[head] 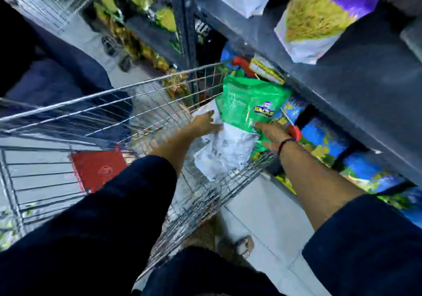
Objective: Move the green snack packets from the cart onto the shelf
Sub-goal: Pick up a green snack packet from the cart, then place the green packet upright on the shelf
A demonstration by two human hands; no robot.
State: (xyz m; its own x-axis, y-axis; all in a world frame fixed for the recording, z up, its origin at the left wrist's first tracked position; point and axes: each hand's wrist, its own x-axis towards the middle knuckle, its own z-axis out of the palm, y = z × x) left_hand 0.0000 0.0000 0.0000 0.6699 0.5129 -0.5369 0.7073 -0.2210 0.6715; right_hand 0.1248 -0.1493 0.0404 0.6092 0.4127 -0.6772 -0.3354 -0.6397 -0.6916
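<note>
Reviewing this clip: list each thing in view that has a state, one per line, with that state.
green snack packet: lifted above the cart's far corner, held from both sides, not yet on the shelf.
left hand: on the packet's left edge; grip blurred.
right hand: on the packet's lower right edge; grip blurred.
white bag: lying in the cart, under the green packet.
cart: parked against the shelf.
shelf: stocked with packets above and below.

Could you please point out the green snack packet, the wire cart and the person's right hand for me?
green snack packet [249,100]: head view, on its green front face.
wire cart [141,83]: head view, on the top rail of its far side.
right hand [272,134]: head view, on the back of the hand.
</note>
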